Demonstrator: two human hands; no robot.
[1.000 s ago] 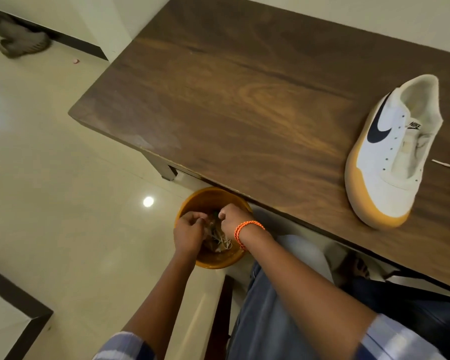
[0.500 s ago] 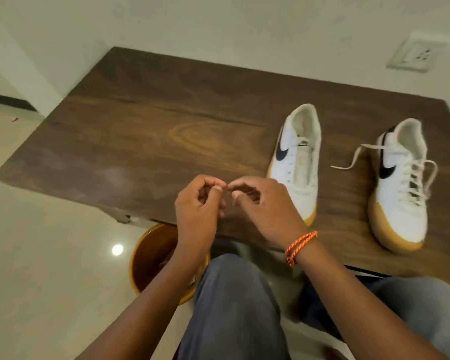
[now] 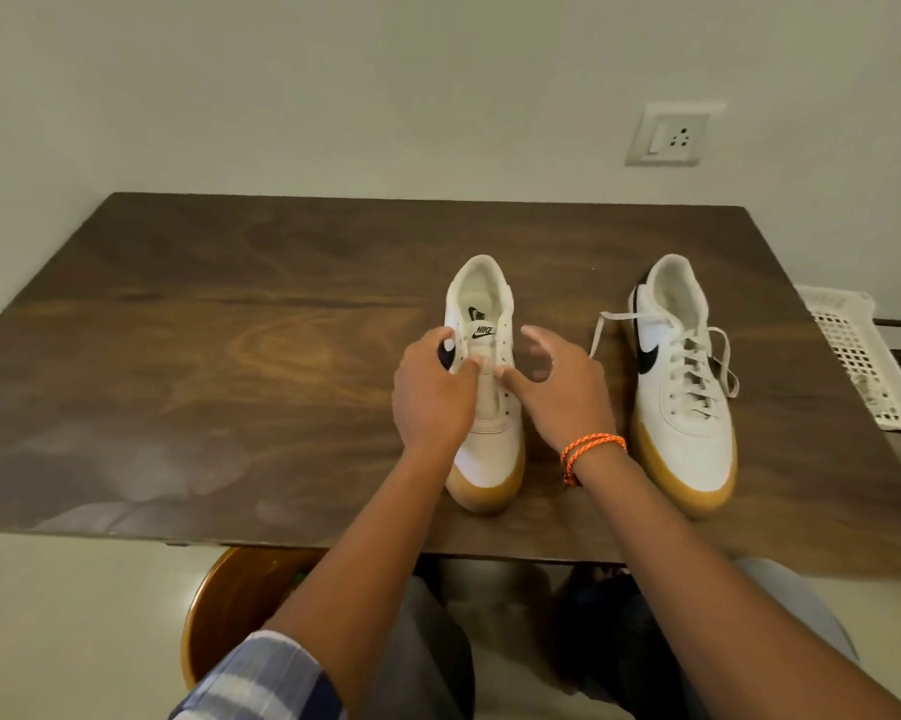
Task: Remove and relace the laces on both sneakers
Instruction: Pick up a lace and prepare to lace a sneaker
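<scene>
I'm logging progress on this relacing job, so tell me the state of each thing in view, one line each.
Left sneaker: upright on the table, no lace in its eyelets.
Right sneaker: upright, still laced, bow undone, lace ends loose.
Left hand: gripping the left sneaker's side, thumb on the tongue.
Right hand: open, fingers spread beside the left sneaker, thumb at its eyelets.
Table: bears both sneakers.
White basket: at the table's right edge, contents unclear.

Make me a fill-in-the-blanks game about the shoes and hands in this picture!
1. The left hand holds the sneaker that has no ____.
2. The laced sneaker has a ____ swoosh.
3. An orange band is on the ____ wrist.
4. Both sneakers stand on a ____ table.

Answers: laces, black, right, wooden
</scene>
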